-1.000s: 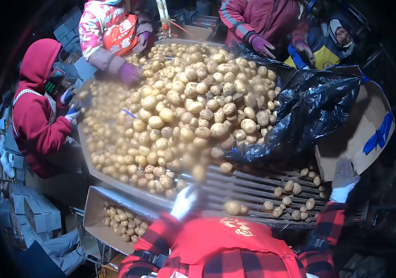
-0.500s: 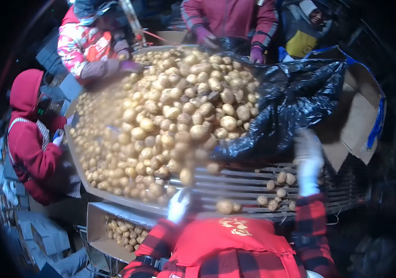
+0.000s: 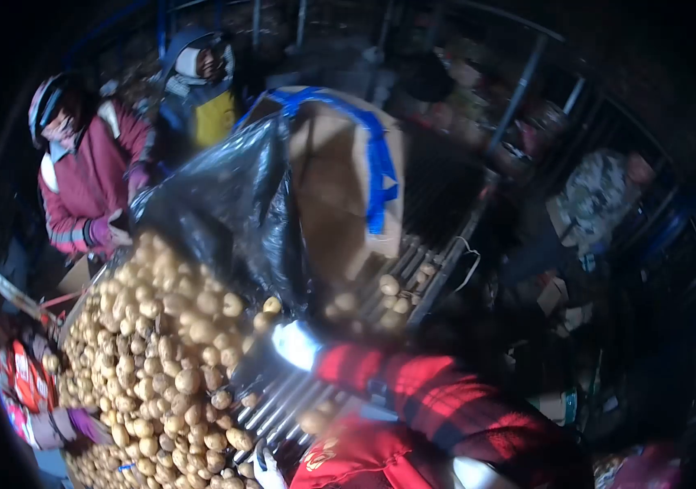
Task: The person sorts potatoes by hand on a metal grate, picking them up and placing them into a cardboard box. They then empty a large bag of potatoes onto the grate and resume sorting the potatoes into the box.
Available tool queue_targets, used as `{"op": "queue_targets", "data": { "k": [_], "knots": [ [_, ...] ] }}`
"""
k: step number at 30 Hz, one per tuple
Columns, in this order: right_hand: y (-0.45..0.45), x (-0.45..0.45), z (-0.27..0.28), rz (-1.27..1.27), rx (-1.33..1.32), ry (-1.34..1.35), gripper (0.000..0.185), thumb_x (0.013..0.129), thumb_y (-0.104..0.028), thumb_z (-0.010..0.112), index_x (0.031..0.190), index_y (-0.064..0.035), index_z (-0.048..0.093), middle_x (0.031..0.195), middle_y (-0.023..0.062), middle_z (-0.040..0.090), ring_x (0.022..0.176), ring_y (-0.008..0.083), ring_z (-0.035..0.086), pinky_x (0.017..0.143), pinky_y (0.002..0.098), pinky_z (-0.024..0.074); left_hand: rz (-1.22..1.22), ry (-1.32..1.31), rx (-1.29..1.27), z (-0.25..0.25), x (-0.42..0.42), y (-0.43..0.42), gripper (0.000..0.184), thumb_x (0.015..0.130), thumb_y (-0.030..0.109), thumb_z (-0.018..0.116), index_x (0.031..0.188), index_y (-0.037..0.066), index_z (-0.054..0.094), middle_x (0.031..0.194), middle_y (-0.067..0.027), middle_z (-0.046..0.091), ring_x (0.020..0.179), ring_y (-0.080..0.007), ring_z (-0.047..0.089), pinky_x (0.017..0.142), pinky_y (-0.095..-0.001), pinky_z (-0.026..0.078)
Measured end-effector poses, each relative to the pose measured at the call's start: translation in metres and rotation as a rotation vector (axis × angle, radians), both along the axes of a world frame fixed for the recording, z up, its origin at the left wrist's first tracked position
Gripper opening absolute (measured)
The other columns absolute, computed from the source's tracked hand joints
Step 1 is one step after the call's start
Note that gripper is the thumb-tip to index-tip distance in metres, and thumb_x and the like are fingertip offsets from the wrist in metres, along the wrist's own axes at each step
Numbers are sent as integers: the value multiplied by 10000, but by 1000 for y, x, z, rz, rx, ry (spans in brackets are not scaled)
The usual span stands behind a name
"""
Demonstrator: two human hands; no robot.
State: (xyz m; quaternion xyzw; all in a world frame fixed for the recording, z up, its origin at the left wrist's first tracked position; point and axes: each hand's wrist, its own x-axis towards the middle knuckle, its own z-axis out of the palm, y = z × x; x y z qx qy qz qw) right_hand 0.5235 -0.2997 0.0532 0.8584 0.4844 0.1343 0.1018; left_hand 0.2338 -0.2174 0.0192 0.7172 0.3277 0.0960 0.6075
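My right hand (image 3: 296,344), in a white glove bleached by glare and blurred, is beside the lower edge of a black plastic liner (image 3: 230,216); its fingers cannot be made out. My left hand (image 3: 266,468), also white-gloved, shows at the bottom edge with its fingers stretched out beside the heap of potatoes (image 3: 152,367). Between my hands run the metal bars of a slatted rack (image 3: 283,407). A few potatoes (image 3: 315,420) rest on the bars close to my red apron (image 3: 364,456).
An opened cardboard box (image 3: 331,179) with blue tape along its rim holds the liner. More potatoes (image 3: 393,293) lie on the far bars. At left are a co-worker in a maroon jacket (image 3: 91,179) and another co-worker's gloved hand (image 3: 87,425). Someone in yellow (image 3: 216,121) stands behind.
My view has swung to the right, so the heap now sits lower left. My right arm reaches leftward across the view near the liner. The box appears more upright.
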Motion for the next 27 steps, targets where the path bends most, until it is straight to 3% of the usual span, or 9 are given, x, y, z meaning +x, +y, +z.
{"op": "queue_targets", "data": {
  "k": [2,5,8,12,19,23,24,26,27],
  "knots": [
    [-27,40,-17,-218,150,346,120,792,-131,614,732,-90,710,698,70,664,597,211,647,459,420,435,-67,-2,9,-3,6,3,205,1012,219,498,1084,60,605,863,-44,595,788,-159,582,715,-313,508],
    [-97,113,-64,-350,319,549,139,791,-128,609,725,-94,727,683,72,680,629,255,674,512,423,479,-153,9,43,-6,21,6,211,1016,228,493,1083,59,601,878,-47,594,802,-160,578,722,-308,506],
    [-174,117,5,-344,1309,1060,217,896,-107,528,1043,-88,687,784,82,670,626,192,617,515,371,490,-221,24,70,-6,29,7,217,1020,236,489,1081,59,596,893,-50,593,816,-162,574,730,-303,504],
    [-232,112,98,-344,1715,1267,271,929,-78,465,1089,-55,682,734,51,622,534,134,534,448,289,419,-297,25,95,-5,31,9,225,1025,248,483,1080,58,590,913,-54,591,835,-164,568,740,-297,501],
    [-199,59,95,-328,1425,1177,247,971,-143,512,1171,-97,649,817,25,603,660,114,522,554,256,413,-386,-27,75,-7,11,13,241,1034,268,472,1077,57,580,948,-61,589,867,-168,559,757,-286,497],
    [-109,15,82,-288,811,1167,466,847,-98,635,1308,-59,584,1107,139,655,995,264,628,884,379,507,-197,-290,-917,5,-14,6,251,1040,279,466,1075,56,574,968,-64,587,886,-171,554,767,-279,494],
    [-87,9,73,-114,692,942,532,839,-126,666,1357,-75,553,1200,124,640,1061,278,618,929,403,495,-190,-272,-872,2,-20,2,253,1041,282,464,1075,56,572,973,-65,587,890,-171,552,770,-278,494],
    [-40,-2,66,292,515,405,632,776,-195,730,1374,-106,546,1302,115,585,1174,298,558,1005,457,441,-571,188,462,-37,-16,-5,464,1006,386,450,1355,92,535,1251,-187,599,1131,-343,570,984,-449,450],
    [-20,-14,78,352,403,423,732,741,-275,749,1412,-116,504,1353,126,552,1251,331,498,1067,503,374,-539,203,450,-49,-18,-7,464,1006,386,450,1355,92,535,1251,-187,599,1131,-343,570,984,-449,450]
  ]
}}
